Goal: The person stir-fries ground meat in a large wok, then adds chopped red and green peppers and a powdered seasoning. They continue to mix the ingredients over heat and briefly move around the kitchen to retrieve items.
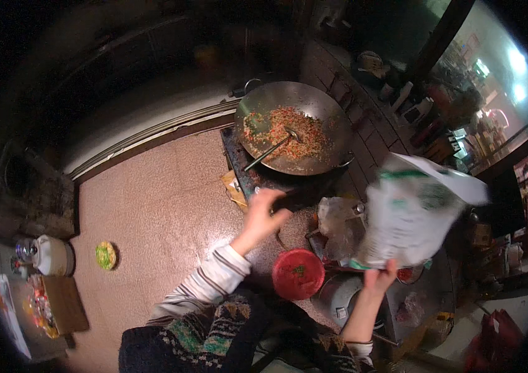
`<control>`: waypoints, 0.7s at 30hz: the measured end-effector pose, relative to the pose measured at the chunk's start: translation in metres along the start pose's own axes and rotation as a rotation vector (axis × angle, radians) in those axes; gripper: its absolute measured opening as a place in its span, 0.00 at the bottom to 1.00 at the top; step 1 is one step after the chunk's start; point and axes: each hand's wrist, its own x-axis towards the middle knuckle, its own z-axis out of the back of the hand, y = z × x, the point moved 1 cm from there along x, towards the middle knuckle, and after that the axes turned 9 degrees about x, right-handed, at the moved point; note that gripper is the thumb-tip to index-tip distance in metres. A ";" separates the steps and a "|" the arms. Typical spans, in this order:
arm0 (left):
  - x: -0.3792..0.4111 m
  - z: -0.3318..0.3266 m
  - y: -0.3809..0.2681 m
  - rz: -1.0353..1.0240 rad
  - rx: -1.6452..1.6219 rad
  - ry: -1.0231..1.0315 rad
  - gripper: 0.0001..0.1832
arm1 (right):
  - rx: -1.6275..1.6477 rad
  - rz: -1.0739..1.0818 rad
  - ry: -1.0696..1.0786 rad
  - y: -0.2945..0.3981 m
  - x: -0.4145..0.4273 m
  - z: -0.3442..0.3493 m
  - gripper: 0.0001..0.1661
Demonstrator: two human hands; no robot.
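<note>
My right hand (380, 279) grips the bottom edge of a white plastic bag (413, 219) with green print and writing, held up at the right and blurred. My left hand (265, 217) hangs just in front of the stove, fingers apart, nothing visible in it. Beyond it, a wide metal wok (327, 100) sits on the dark stove (252, 179). Chopped food (303, 123) with red and green bits lies in the wok. A ladle (267, 156) rests in the food, its handle over the near rim. Between my arms stands a red plastic basin (287, 284) with some green bits inside.
A translucent plastic bag (336, 214) lies right of the stove. A metal pot (336, 298) stands beside the red basin. On the speckled floor (152, 224) at the left is a small bowl of yellow-green food (104, 255). A cardboard box (66, 303) and white container (53, 256) stand farther left.
</note>
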 end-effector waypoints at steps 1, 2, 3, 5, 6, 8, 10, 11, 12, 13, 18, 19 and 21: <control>0.015 -0.001 0.043 0.157 0.257 -0.043 0.25 | 0.199 -0.014 0.203 0.001 0.016 0.006 0.36; 0.027 -0.004 0.085 0.286 0.423 -0.023 0.28 | 0.093 0.073 0.022 -0.009 0.029 -0.005 0.36; 0.038 -0.001 0.111 0.356 0.524 0.043 0.32 | -0.014 0.163 -0.156 -0.017 0.049 -0.030 0.35; 0.058 -0.008 0.153 0.436 0.618 0.278 0.36 | -0.155 0.252 -0.327 -0.033 0.076 -0.045 0.34; 0.070 -0.017 0.164 0.484 0.481 0.386 0.36 | -0.190 0.268 -0.321 -0.037 0.091 -0.043 0.33; 0.092 -0.038 0.184 0.414 0.328 0.444 0.34 | 0.019 0.193 -0.153 -0.049 0.119 -0.036 0.29; 0.112 -0.048 0.195 0.400 0.272 0.552 0.27 | -0.609 0.366 -0.203 -0.074 0.133 -0.055 0.27; 0.115 -0.058 0.210 0.389 0.284 0.561 0.24 | -0.562 0.311 -0.270 -0.079 0.144 -0.053 0.26; 0.127 -0.062 0.211 0.403 0.156 0.491 0.20 | -0.516 0.273 -0.340 -0.082 0.156 -0.053 0.26; 0.135 -0.061 0.215 0.424 0.136 0.500 0.19 | -0.452 0.248 -0.359 -0.087 0.163 -0.054 0.25; 0.163 -0.003 0.208 0.485 -0.175 0.504 0.15 | -0.587 0.262 -0.436 -0.106 0.184 -0.057 0.21; 0.158 0.008 0.212 0.481 -0.221 0.470 0.14 | -0.498 0.181 -0.454 -0.107 0.190 -0.054 0.20; 0.155 0.020 0.224 0.491 -0.288 0.413 0.12 | -0.478 0.170 -0.485 -0.114 0.196 -0.052 0.20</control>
